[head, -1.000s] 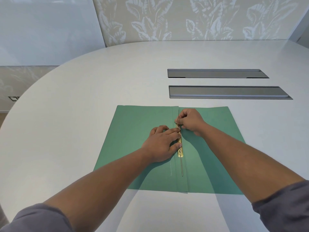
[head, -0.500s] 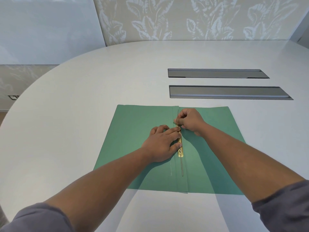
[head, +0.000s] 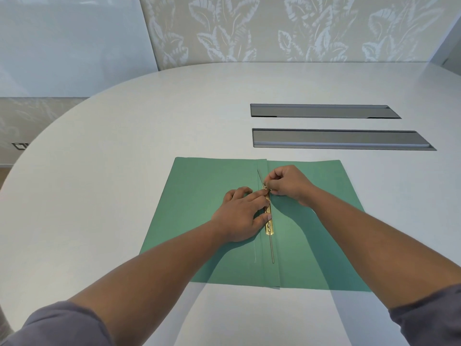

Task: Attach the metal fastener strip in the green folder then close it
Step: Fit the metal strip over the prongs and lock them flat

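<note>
The green folder (head: 204,196) lies open and flat on the white table. A gold metal fastener strip (head: 269,227) runs along its centre fold, with a thin prong reaching toward me and another toward the far edge. My left hand (head: 239,216) presses flat on the strip, thumb and fingertips against it. My right hand (head: 289,183) pinches the strip's far end, where the upper prong is bent up off the fold. The middle of the strip is hidden under my fingers.
Two long grey recessed slots (head: 324,111) (head: 339,139) are set into the table (head: 124,171) beyond the folder. The table's curved edge runs along the left. A patterned wall stands behind.
My right hand has bent the far prong upward and slightly left at the strip's far end. My left hand stays pressed on the strip. The folder has not moved.
</note>
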The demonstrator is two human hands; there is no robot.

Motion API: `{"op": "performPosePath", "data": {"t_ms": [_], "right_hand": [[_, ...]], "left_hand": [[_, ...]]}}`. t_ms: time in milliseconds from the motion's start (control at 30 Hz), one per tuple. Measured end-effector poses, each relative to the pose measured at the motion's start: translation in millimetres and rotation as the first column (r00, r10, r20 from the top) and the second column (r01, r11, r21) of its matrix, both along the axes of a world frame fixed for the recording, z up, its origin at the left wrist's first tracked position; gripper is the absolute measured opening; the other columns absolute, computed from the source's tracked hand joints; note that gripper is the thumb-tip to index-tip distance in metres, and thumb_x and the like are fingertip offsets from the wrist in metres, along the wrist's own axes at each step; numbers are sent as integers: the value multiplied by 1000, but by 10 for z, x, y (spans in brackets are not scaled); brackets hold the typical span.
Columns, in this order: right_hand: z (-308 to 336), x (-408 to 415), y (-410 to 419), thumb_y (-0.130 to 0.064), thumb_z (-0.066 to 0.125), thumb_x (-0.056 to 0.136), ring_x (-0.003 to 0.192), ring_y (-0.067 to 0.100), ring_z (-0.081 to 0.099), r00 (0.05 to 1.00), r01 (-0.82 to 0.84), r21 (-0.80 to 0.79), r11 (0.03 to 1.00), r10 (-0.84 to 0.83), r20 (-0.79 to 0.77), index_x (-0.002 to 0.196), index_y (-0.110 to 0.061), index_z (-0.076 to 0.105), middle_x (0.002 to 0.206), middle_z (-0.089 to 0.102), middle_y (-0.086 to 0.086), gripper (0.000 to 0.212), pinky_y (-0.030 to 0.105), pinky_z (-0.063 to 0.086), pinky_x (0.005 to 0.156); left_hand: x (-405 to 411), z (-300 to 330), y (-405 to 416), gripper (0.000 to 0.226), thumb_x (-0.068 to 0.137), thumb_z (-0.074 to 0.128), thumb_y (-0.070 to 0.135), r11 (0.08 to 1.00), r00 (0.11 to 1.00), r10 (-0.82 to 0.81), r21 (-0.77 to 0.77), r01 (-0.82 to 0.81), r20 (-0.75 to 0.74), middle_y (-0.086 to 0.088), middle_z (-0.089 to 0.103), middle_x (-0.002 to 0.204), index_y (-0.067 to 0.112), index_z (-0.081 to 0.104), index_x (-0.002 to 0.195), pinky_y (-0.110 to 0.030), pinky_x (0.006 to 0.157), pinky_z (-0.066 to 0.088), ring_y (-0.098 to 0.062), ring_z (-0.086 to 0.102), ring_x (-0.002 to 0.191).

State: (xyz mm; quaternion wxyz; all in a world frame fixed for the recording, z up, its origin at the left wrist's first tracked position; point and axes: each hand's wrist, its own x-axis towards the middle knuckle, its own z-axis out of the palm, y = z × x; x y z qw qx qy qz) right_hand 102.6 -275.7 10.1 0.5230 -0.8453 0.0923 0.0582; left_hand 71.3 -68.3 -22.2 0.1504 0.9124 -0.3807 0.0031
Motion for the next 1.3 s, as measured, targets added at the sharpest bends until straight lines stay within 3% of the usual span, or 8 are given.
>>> {"op": "performPosePath", "data": {"t_ms": [133,333,467,567,700,867,967,1300], "right_hand": [[51,-21,-10,-7,73,79,63,7,70,994,-84,-245,966,98,45,77,-15,77,70,75,-2,9,25,62,65],[174,10,35,-11,73,81,52,3,63,978,-179,-438,881,207,17,76,-17,76,68,74,-4,9,23,53,58],[289,74,108,-11,71,83,56,3,59,940,-287,-616,734,339,-33,78,-14,76,65,69,-7,7,22,47,59],[353,113,172,-12,71,82,65,9,60,919,-326,-700,636,387,-76,79,-14,74,69,68,-6,4,27,51,61],[364,178,161,-12,70,83,61,11,66,913,-368,-678,637,386,-132,80,-14,70,80,75,4,3,33,59,71],[334,233,65,-8,70,87,63,10,69,927,-374,-488,788,330,-177,80,-18,69,81,70,-1,12,18,55,55],[322,259,29,-4,70,89,65,11,64,921,-382,-374,845,316,-226,84,-14,69,83,68,4,11,18,54,54],[363,361,40,-4,70,90,73,13,65,894,-409,-326,852,301,-333,88,-12,69,85,67,7,9,25,59,64]], "left_hand": [[1,0,1,45,98,32,62,1000,1000,-2,-8,2,2,14,38,158,38,50,131,-49,112,20,-26,31,140],[6,9,5,46,97,34,62,1000,1000,-7,-22,7,5,15,45,153,36,53,131,-48,111,22,-25,33,139],[10,10,6,48,97,35,62,1000,1000,-1,-32,2,3,16,49,149,36,54,132,-48,111,22,-24,34,138],[12,8,6,48,97,35,62,1000,1000,-1,-31,2,9,16,50,147,35,55,132,-48,111,23,-24,34,137],[15,7,7,48,97,35,62,999,1000,1,-32,0,9,16,51,146,35,55,131,-48,111,23,-24,34,136],[12,14,4,48,97,37,62,999,1000,2,-39,-2,5,15,47,151,35,55,133,-48,111,23,-23,34,137],[7,18,6,48,97,36,62,999,1000,5,-33,-5,2,15,47,152,36,54,133,-48,111,23,-23,34,137],[1,31,10,47,97,37,61,999,1000,1,-42,-1,0,15,48,150,36,55,132,-49,111,23,-23,33,137]]}}
